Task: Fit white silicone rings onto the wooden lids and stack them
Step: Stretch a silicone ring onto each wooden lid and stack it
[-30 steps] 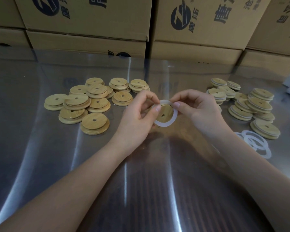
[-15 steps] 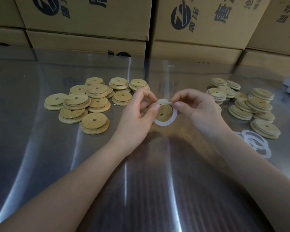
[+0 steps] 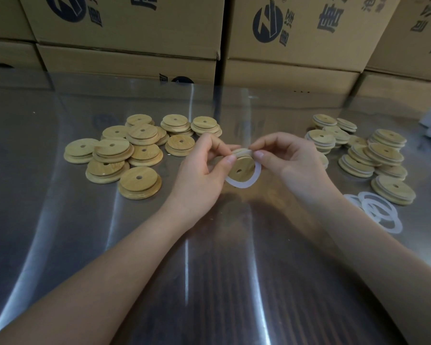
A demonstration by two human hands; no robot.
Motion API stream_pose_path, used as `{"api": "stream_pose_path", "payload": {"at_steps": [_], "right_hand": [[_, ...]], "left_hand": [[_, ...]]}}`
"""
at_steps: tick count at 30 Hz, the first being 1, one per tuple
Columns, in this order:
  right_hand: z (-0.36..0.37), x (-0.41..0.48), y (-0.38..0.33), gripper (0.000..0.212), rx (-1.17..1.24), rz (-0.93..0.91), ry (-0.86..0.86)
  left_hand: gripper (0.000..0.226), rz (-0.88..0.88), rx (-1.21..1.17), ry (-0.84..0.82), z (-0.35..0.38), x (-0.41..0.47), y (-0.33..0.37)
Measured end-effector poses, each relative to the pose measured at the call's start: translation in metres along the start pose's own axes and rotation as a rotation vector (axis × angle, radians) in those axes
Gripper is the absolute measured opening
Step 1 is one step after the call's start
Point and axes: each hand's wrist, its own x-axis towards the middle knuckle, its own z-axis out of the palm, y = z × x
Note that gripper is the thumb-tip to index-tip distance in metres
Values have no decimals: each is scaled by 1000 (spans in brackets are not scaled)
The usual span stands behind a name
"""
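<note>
Just above the middle of the worktop [image 3: 60, 245], a wooden lid [image 3: 240, 168] with a centre hole is held tilted between both hands. The grip of the left hand [image 3: 204, 175] is pinched on the lid's edge at its nine o'clock side, thumb and forefinger curled round it. The grip of the right hand [image 3: 291, 165] is pinched on the white silicone ring [image 3: 244, 184] at the lid's one o'clock edge. The ring is drawn over the lid's upper edge, while its lower arc hangs loose below the rim at six o'clock. Bare lids [image 3: 115, 155] are heaped at nine o'clock of the hands; ringed lids [image 3: 383, 155] are stacked at three o'clock. Loose rings [image 3: 378, 210] lie overlapped at four o'clock, just beside the nearest ringed stack. Cardboard boxes [image 3: 135, 26] are stacked at twelve o'clock.
</note>
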Motion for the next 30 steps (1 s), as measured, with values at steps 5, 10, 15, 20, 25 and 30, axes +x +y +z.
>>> {"api": "stream_pose_path", "payload": {"at_steps": [5, 10, 15, 20, 25, 30], "right_hand": [[0, 0, 0, 27, 0, -5, 1], [0, 0, 0, 26, 3, 1, 2], [-1, 1, 0, 22, 8, 3, 9], [-1, 1, 0, 25, 0, 11, -11], [-2, 1, -1, 25, -18, 8, -20], [-2, 1, -1, 25, -22, 1, -21]], "left_hand": [[9, -25, 23, 25, 0, 0, 1], [9, -48, 24, 24, -2, 0, 3], [11, -33, 16, 21, 0, -1, 4], [9, -6, 29, 25, -2, 0, 4], [9, -3, 9, 18, -4, 1, 1], [14, -18, 20, 20, -5, 2, -2]]}}
